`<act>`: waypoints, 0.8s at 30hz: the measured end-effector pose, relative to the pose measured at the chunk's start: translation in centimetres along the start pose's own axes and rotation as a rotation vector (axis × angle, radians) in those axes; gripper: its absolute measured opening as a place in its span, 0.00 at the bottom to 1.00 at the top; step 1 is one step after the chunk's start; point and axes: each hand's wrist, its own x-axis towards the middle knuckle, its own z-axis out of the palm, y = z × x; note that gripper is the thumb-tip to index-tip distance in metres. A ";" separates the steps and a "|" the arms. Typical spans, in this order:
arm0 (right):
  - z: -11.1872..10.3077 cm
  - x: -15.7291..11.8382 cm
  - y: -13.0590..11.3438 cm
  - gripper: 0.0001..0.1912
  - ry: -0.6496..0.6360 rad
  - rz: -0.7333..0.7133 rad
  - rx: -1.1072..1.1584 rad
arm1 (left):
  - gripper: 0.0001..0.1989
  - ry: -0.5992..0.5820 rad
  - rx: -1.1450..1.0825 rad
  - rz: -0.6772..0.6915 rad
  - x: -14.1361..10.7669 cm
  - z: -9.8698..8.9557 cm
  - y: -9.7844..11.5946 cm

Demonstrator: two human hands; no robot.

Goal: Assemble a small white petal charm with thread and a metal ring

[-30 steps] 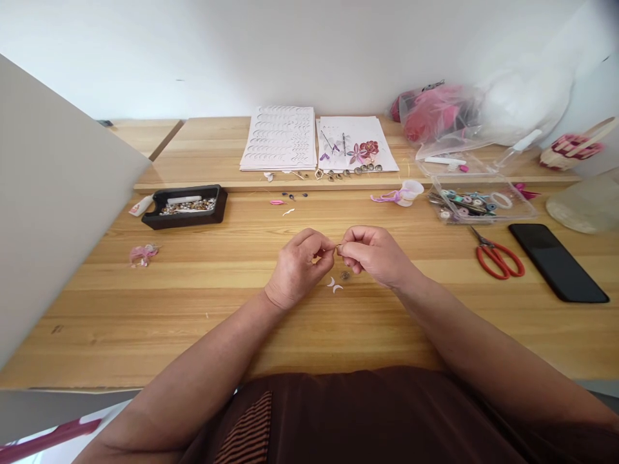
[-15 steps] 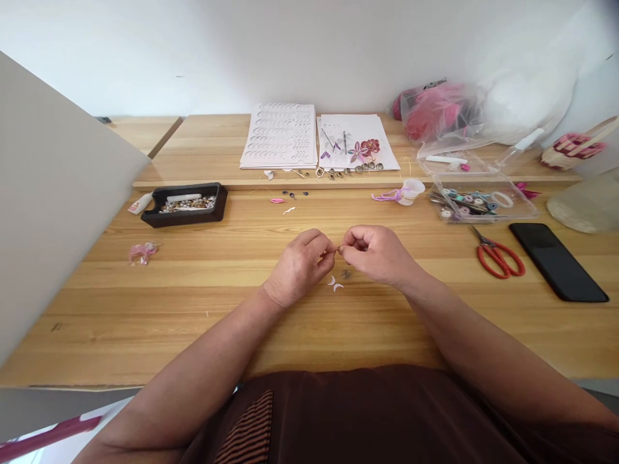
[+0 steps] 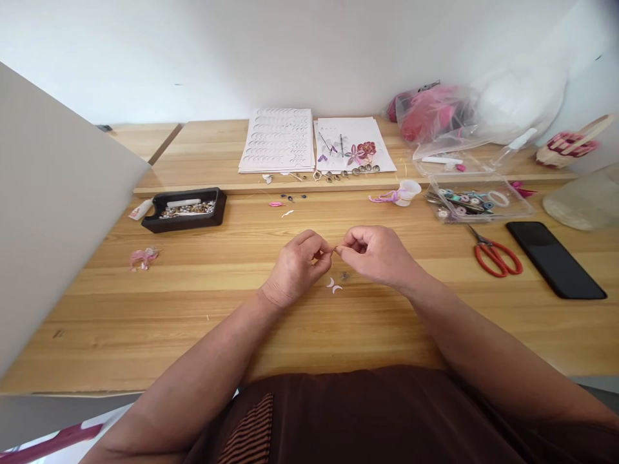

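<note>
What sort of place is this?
Probably a handicraft workspace, judging by the red-handled metal scissors, black rectangular tray of small bead-like pieces, and white paper bearing rows of curved shapes.

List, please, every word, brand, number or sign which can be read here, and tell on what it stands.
No text is legible.
White bottle: reddish print, too small to read.
Left paper stack: rows of curved shapes, no readable words.
Phone: screen dark, no text visible.
Dark mark on the table: too blurred to make out.
</note>
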 end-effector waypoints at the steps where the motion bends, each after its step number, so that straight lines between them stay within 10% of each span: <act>1: 0.0 0.0 0.0 0.07 -0.005 -0.006 0.011 | 0.07 -0.004 -0.004 0.002 0.0 0.0 0.0; 11: -0.2 0.0 0.0 0.06 -0.035 -0.066 0.076 | 0.06 -0.003 -0.051 -0.044 0.0 -0.1 0.0; 24: 2.1 0.7 0.7 0.21 -0.144 0.052 0.859 | 0.05 0.090 -0.662 -0.476 0.8 -0.2 0.2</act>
